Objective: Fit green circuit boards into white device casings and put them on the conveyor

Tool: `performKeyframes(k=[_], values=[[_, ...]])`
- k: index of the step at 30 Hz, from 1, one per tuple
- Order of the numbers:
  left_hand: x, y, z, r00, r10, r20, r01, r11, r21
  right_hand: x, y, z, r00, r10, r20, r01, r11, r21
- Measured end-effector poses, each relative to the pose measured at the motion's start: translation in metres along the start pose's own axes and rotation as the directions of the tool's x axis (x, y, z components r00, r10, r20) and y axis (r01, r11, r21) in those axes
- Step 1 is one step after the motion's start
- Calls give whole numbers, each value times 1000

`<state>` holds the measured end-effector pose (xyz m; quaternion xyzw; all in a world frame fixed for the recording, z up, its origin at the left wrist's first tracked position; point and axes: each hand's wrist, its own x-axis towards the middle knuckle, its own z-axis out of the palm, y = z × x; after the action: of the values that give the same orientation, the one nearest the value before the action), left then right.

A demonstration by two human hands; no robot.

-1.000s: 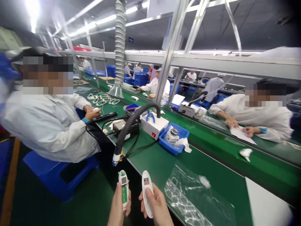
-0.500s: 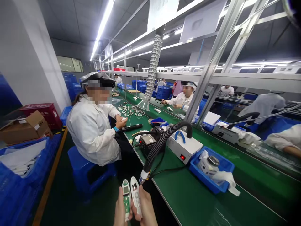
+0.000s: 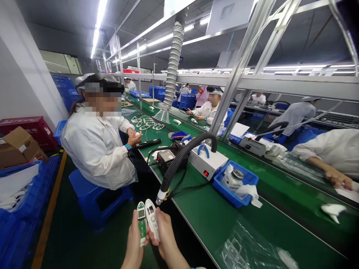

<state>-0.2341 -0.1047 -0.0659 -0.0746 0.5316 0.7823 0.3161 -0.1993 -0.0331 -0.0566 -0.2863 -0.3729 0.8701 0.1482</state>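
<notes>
My left hand is closed around a white oval shell half with a green circuit board and small grey display in it. In my right hand is the matching white cover, which has a dark window and button openings. I hold both pieces upright side by side below the bench edge, their long edges touching or nearly so. Just above the cover's top end hangs the nozzle of a black corrugated hose.
The hose arches over a white box with a red switch. Beside it are a black device and a blue tray. A clear plastic bag lies on the green bench. A co-worker sits at left near several circuit-board pieces.
The view has swung right and down, so the bench, tray and co-worker appear further left and higher. The plastic bag shows more fully. Both hands keep the same two pieces side by side.
</notes>
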Motion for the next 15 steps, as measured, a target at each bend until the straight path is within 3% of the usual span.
performKeyframes(k=[5, 9, 15], values=[[-24, -27, -5, 989, -147, 16, 147, 989, -11, -45, -7, -46, 993, 55, -101, -46, 995, 88], [-41, -50, -7, 959, -277, 62, 281, 959, -50, -85, -19, -73, 997, 42, -66, -27, 976, 218], [-65, -42, 7, 935, -325, 140, 333, 942, -39, -120, -31, -86, 997, 66, -44, -50, 956, 288]])
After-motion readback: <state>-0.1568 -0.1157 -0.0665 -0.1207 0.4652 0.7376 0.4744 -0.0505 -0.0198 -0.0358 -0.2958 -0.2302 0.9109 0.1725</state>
